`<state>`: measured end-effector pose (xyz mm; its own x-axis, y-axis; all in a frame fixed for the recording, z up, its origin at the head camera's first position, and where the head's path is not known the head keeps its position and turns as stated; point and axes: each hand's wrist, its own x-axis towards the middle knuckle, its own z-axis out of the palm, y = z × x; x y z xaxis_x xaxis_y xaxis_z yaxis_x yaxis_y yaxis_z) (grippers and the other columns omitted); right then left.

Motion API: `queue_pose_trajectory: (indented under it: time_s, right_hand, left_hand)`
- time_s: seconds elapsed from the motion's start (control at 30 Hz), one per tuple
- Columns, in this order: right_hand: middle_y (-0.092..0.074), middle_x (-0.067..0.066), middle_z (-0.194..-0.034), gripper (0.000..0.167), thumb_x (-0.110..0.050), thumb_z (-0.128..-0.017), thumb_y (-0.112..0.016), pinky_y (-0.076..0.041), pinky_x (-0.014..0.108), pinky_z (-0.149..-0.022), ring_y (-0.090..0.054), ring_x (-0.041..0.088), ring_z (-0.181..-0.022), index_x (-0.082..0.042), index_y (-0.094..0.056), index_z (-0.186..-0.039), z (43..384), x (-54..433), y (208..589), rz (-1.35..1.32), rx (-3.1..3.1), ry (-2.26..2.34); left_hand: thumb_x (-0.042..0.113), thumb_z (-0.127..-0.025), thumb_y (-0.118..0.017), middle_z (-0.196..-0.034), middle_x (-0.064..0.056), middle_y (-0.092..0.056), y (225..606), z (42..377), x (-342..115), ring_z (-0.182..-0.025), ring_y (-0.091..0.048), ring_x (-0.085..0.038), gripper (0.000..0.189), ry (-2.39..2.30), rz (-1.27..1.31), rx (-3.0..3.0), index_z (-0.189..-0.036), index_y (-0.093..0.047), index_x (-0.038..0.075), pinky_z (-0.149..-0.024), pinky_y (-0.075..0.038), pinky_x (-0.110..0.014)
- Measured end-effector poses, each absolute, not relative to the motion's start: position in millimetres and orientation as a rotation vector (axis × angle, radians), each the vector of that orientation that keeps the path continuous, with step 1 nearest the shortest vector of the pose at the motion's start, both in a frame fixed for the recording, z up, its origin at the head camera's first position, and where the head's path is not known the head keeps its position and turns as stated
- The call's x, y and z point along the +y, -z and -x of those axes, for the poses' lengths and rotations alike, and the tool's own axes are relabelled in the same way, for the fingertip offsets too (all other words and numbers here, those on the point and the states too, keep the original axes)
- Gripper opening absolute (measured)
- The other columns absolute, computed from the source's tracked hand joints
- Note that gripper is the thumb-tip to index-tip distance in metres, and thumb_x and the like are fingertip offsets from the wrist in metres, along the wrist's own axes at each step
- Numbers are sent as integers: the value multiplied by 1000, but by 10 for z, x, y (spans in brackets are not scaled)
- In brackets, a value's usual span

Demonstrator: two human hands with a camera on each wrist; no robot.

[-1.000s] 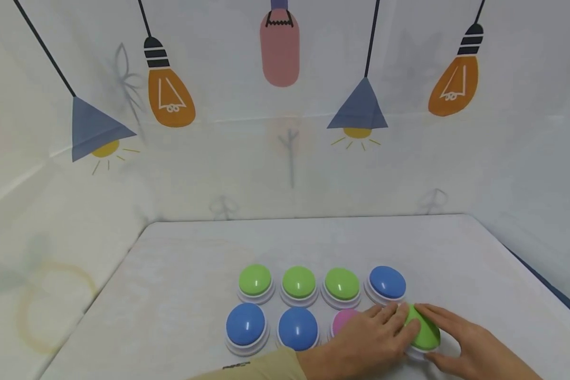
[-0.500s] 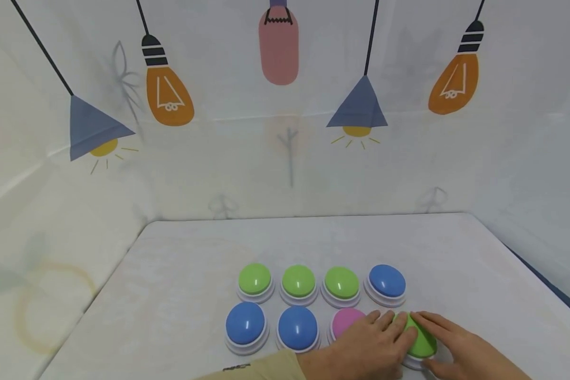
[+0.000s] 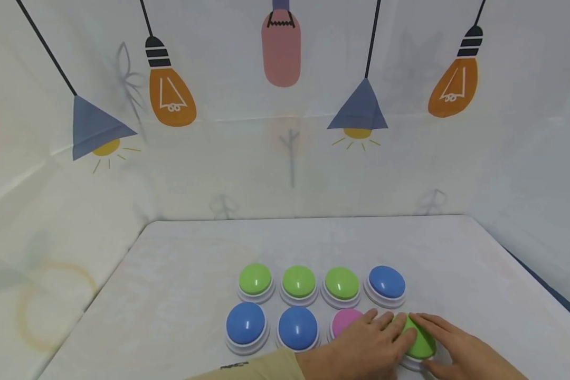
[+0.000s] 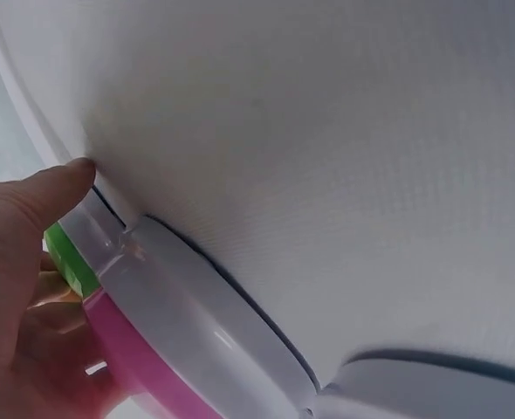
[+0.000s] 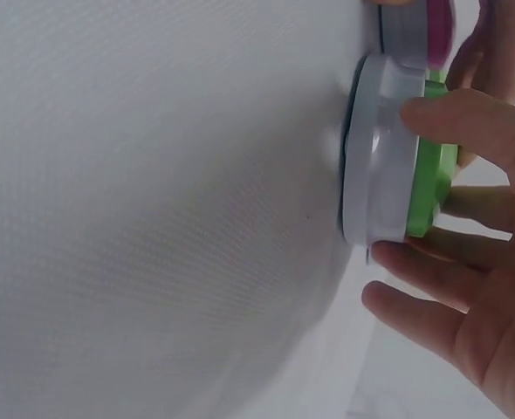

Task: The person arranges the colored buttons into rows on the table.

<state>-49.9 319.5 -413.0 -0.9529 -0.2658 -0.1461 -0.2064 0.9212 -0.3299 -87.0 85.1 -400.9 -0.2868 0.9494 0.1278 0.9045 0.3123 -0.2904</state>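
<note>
In the head view, a green push button (image 3: pixel 421 344) with a white base sits at the right end of the front row. My left hand (image 3: pixel 361 343) reaches across the pink push button (image 3: pixel 344 321), partly covering it, and grips the green one's left side. Its thumb (image 4: pixel 61 188) is at the green button's base in the left wrist view, fingers over the dome's far side. From the right, my right hand (image 3: pixel 470 351) holds the same green button, its thumb (image 5: pixel 454 118) against the white base in the right wrist view and its fingers spread around the other side.
Two blue push buttons, one at the left end (image 3: pixel 245 324) and one beside it (image 3: pixel 297 328), continue the front row. Behind stand three green buttons, the middle one (image 3: pixel 298 281) among them, and a blue button (image 3: pixel 387 281). A lamp-printed curtain (image 3: pixel 247 158) borders the white table (image 3: pixel 180 274).
The green button has come nearer and slightly left, settling lower beside the pink one, and both hands moved with it. Over the last half second the hands have barely shifted.
</note>
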Motion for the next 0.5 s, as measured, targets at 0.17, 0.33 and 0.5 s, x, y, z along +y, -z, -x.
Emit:
queue_pose_trajectory:
  time_s: [0.17, 0.33, 0.5]
  right_hand:
    - [-51, 21, -140, 83, -37, -77, -83, -57, 46, -83, -60, 42, -114, -3, -48, -143, 500, 3180, 4105, 330, 2880, 483]
    - [-54, 16, -138, 83, -49, -80, -77, -58, 44, -81, -61, 32, -114, -5, -47, -144, 478, 3238, 4132, 411, 2905, 444]
    - [-55, 12, -137, 83, -60, -82, -69, -59, 43, -79, -63, 26, -112, -9, -48, -144, 462, 3246, 4139, 414, 2929, 431]
  left_hand:
    - [54, -93, -60, -152, -4, -43, 3991, 879, 818, -134, -49, -17, 70, -242, 1692, -2327, -147, -33, 18, -110, -41, -32]
    - [57, -93, -59, -154, -4, -40, 3995, 885, 802, -136, -46, -15, 72, -242, 1706, -2344, -148, -32, 20, -111, -39, -31]
    - [60, -91, -58, -157, -3, -36, 3980, 885, 769, -139, -42, -15, 76, -274, 1692, -2362, -151, -30, 22, -113, -37, -32]
